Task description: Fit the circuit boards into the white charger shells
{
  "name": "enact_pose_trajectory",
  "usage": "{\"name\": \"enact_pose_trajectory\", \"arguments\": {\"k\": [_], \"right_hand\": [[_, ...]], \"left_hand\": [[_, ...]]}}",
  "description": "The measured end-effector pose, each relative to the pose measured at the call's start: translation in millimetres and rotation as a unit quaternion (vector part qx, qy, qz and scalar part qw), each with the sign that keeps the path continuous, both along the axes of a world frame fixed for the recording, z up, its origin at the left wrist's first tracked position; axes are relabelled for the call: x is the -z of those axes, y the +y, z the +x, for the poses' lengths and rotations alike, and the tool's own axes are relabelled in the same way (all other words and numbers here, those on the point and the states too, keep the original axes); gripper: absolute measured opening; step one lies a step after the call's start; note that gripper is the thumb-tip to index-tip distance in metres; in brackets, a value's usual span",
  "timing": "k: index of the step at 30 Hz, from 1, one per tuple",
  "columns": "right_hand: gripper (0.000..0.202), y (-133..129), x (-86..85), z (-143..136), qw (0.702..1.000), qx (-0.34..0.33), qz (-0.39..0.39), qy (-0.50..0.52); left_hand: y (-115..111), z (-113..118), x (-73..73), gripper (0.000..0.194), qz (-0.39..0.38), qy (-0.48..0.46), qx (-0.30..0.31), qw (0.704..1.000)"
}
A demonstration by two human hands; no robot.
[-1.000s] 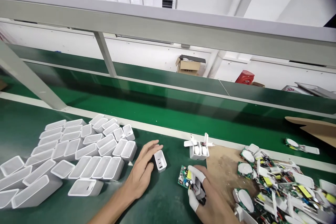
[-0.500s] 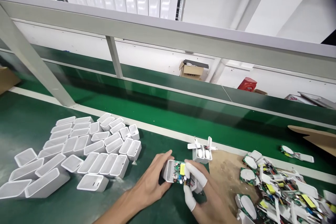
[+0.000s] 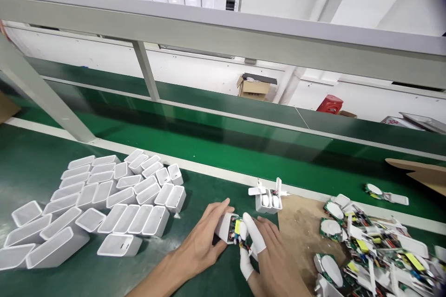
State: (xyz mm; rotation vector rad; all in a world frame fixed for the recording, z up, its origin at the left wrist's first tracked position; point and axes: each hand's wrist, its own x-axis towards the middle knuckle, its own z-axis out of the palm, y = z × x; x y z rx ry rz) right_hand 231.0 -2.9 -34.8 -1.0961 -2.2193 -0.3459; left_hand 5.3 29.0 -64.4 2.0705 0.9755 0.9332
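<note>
My left hand (image 3: 205,234) is closed around a small white plastic case (image 3: 223,228), its open end turned to the right. A circuit board (image 3: 237,230) with a yellow part sits partly inside that case. White covers wrap the thumb and forefinger of my right hand (image 3: 266,250), which pinch the board's outer end and a round white piece on it. Beyond my hands stand two white cases (image 3: 266,203) with parts inside and their lids sticking up. To the left, several open white cases (image 3: 132,195) lie grouped on the green table.
A heap of circuit boards (image 3: 390,253) with white lids and wires lies on brown cardboard (image 3: 296,227) at the right. One separate board (image 3: 374,190) rests on the green belt (image 3: 209,151) behind. A metal frame (image 3: 223,28) crosses above the bench.
The circuit board has moved left, deeper into the case in my left hand. My right hand has shifted slightly left with it. The whole view has tilted a little.
</note>
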Motion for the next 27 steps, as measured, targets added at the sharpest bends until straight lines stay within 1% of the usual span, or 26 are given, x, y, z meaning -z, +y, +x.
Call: {"name": "enact_pose_trajectory", "arguments": {"k": [5,9,15,20,24,27], "right_hand": [[0.051,-1.6,1.0,-0.7,1.0,0.006,0.013,-0.026],[0.047,-0.4,-0.4,-1.7,0.999,0.009,0.022,-0.032],[0.049,-0.1,-3.4,-1.3,0.999,0.005,0.014,-0.032],[0.056,-0.5,-1.3,0.2,0.999,0.018,-0.018,-0.044],[0.053,-0.9,0.6,0.9,0.998,0.022,-0.03,-0.05],[0.056,-2.2,2.0,0.9,0.998,0.019,-0.033,-0.045]], "left_hand": [[0.9,2.0,0.7,0.1,-0.013,0.004,0.006,1.0],[1.9,2.1,2.7,0.101,-0.014,0.001,0.006,1.0],[1.9,2.3,1.4,0.103,-0.016,0.003,0.004,1.0],[1.4,2.0,2.3,0.103,-0.016,0.008,0.003,1.0],[2.5,2.4,4.2,0.102,-0.015,0.01,0.007,1.0],[2.7,2.4,5.1,0.102,-0.01,0.009,0.004,1.0]]}}
